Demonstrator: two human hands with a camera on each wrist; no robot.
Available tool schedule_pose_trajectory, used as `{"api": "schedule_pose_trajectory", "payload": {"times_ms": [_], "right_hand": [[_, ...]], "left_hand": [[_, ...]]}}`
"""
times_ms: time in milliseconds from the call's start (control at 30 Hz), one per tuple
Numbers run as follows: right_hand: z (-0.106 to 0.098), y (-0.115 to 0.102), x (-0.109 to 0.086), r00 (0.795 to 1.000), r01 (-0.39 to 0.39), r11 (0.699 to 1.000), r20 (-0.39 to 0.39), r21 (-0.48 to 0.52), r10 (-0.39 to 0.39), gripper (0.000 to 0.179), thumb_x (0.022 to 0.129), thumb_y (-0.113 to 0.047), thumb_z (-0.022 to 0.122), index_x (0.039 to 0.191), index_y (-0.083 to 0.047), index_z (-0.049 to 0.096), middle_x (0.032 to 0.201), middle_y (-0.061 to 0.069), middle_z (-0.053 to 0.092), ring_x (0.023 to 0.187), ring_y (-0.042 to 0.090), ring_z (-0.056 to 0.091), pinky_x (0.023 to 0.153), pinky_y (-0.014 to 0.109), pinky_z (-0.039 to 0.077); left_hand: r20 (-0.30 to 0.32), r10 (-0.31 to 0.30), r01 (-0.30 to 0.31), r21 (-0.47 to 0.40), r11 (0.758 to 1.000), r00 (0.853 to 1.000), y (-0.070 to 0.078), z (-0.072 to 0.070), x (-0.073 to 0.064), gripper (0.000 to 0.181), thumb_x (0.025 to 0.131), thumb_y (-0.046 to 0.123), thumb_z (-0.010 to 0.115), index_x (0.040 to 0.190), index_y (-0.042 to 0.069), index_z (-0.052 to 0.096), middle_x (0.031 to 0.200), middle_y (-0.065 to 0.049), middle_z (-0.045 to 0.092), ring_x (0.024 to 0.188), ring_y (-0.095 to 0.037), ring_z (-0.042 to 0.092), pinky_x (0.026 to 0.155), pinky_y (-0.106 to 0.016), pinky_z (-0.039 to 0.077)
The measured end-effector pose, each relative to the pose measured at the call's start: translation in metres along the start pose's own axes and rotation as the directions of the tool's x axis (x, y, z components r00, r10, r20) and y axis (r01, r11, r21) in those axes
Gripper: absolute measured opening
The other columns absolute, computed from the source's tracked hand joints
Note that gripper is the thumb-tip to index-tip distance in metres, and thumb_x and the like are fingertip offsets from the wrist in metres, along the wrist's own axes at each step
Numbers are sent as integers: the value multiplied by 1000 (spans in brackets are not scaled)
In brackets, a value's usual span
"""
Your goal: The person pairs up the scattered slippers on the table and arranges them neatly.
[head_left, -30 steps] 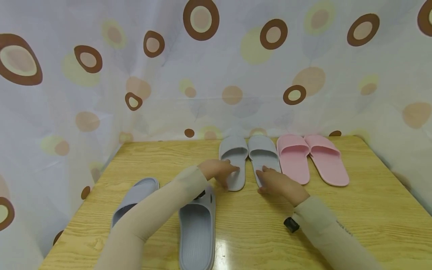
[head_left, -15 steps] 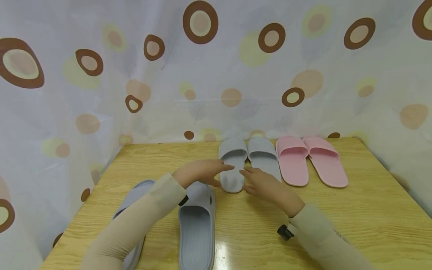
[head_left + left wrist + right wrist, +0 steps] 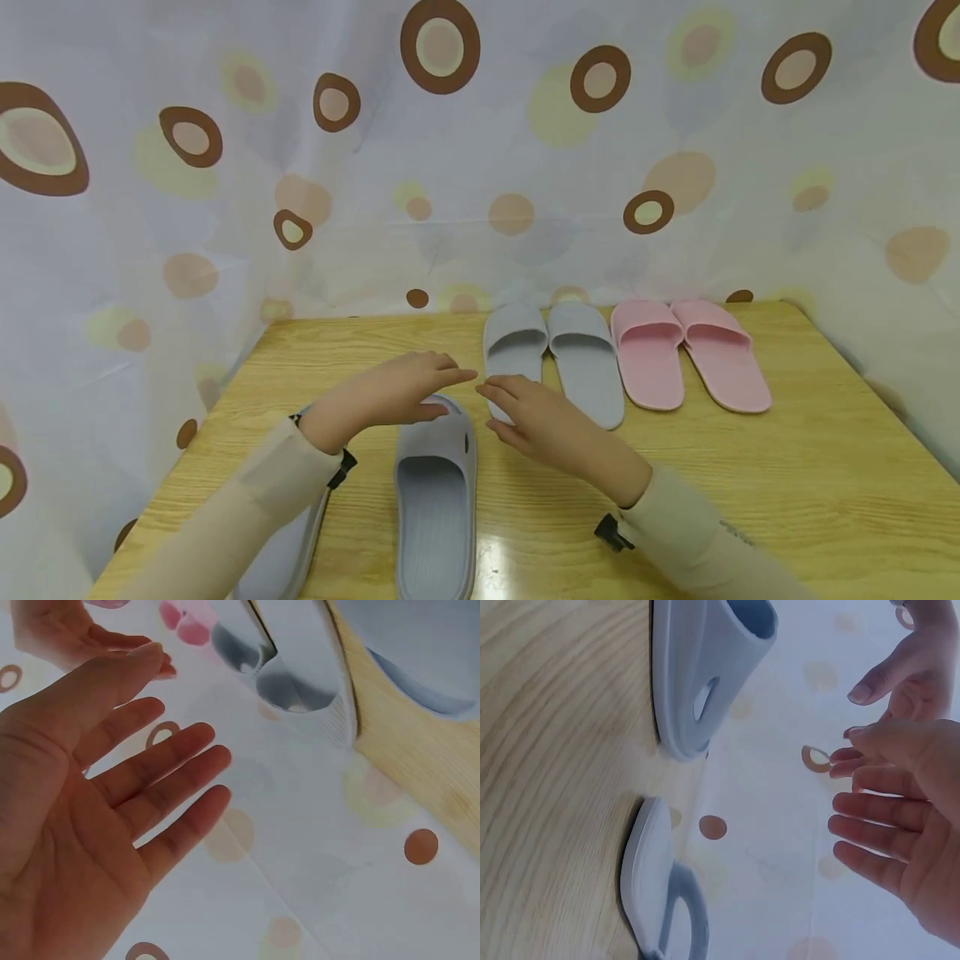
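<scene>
My left hand (image 3: 393, 392) hovers over the toe of a larger blue-grey slipper (image 3: 435, 517), its fingers stretched out and holding nothing. Its mate (image 3: 281, 550) lies to the left, partly hidden under my left forearm. Facing the left hand, my right hand (image 3: 551, 429) hangs in the air with relaxed fingers, also holding nothing; it covers part of the left light grey slipper (image 3: 516, 357). Close beside that one is the right light grey slipper (image 3: 588, 379). The right wrist view shows both the right palm and the blue-grey slipper's side hole (image 3: 703, 701).
Two pink slippers, left (image 3: 651, 367) and right (image 3: 723, 367), stand at the back right, toes to the wall cloth. The wooden table (image 3: 750, 483) meets a hanging cloth (image 3: 510, 150) with brown ring prints behind and at the sides.
Both hands have lifted off the light grey slippers and shifted left, toward the blue-grey pair. The fingers have straightened. The slippers stay close to where they were.
</scene>
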State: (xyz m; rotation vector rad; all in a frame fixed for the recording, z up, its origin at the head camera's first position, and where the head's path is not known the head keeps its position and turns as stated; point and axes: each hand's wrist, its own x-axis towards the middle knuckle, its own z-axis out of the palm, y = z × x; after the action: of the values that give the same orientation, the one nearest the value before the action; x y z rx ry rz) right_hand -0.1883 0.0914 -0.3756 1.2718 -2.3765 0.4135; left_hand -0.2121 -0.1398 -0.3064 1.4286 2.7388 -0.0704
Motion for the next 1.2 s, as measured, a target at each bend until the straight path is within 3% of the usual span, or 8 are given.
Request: {"api": "schedule_pose_trajectory", "payload": {"times_ms": [133, 367, 633, 800, 933, 1067, 1200], "right_hand": [[3, -10, 5, 992, 106, 994, -73, -7, -106, 44, 86, -17, 73, 123, 3, 58, 118, 13, 61, 106, 26, 61, 87, 33, 52], [10, -29, 12, 962, 262, 965, -80, 25, -259, 44, 85, -19, 74, 121, 1, 59, 116, 10, 61, 103, 21, 62, 91, 28, 49], [15, -51, 16, 936, 336, 937, 78, 95, -343, 40, 91, -26, 67, 123, -3, 60, 120, 6, 61, 109, 16, 59, 96, 24, 45], [23, -66, 13, 898, 393, 907, 150, 149, -414, 40, 94, -31, 63, 124, -5, 60, 122, 3, 61, 114, 13, 57, 99, 20, 41], [27, -75, 10, 860, 410, 897, 259, 164, -441, 46, 95, -37, 59, 129, -6, 57, 127, 4, 58, 119, 12, 53, 102, 19, 37], [28, -79, 7, 825, 387, 906, 375, 170, -422, 56, 94, -43, 59, 136, -6, 52, 134, 5, 54, 125, 12, 49, 105, 19, 34], [31, -81, 4, 807, 372, 916, 434, 152, -400, 61, 92, -46, 60, 138, -7, 50, 138, 4, 52, 129, 12, 46, 105, 21, 34]], "left_hand": [[-66, 19, -16, 51, 999, 998, -1, 0, -21, 50, 86, 16, 73, 132, 5, 57, 118, -10, 62, 105, -26, 60, 88, -39, 49], [-124, -3, 14, 89, 996, 992, -4, 1, -57, 45, 83, 14, 76, 125, 3, 62, 114, -10, 63, 102, -27, 62, 84, -41, 51], [-100, -87, 92, 44, 995, 991, -7, 4, -92, 43, 79, 17, 79, 118, 6, 66, 107, -6, 64, 95, -25, 62, 79, -43, 51], [-53, -138, 135, -53, 989, 989, -10, 13, -113, 39, 78, 17, 80, 113, 7, 67, 105, -3, 62, 91, -22, 62, 77, -38, 52], [14, -190, 190, -148, 970, 982, -11, 23, -129, 37, 76, 17, 81, 109, 7, 68, 103, -1, 60, 88, -21, 62, 73, -34, 51], [89, -236, 249, -197, 948, 968, -13, 34, -143, 36, 75, 20, 82, 105, 5, 68, 99, 0, 59, 89, -24, 62, 74, -36, 52], [173, -286, 318, -204, 926, 942, -18, 44, -154, 33, 72, 21, 84, 96, 3, 69, 91, 0, 57, 80, -20, 60, 69, -35, 51]]}}
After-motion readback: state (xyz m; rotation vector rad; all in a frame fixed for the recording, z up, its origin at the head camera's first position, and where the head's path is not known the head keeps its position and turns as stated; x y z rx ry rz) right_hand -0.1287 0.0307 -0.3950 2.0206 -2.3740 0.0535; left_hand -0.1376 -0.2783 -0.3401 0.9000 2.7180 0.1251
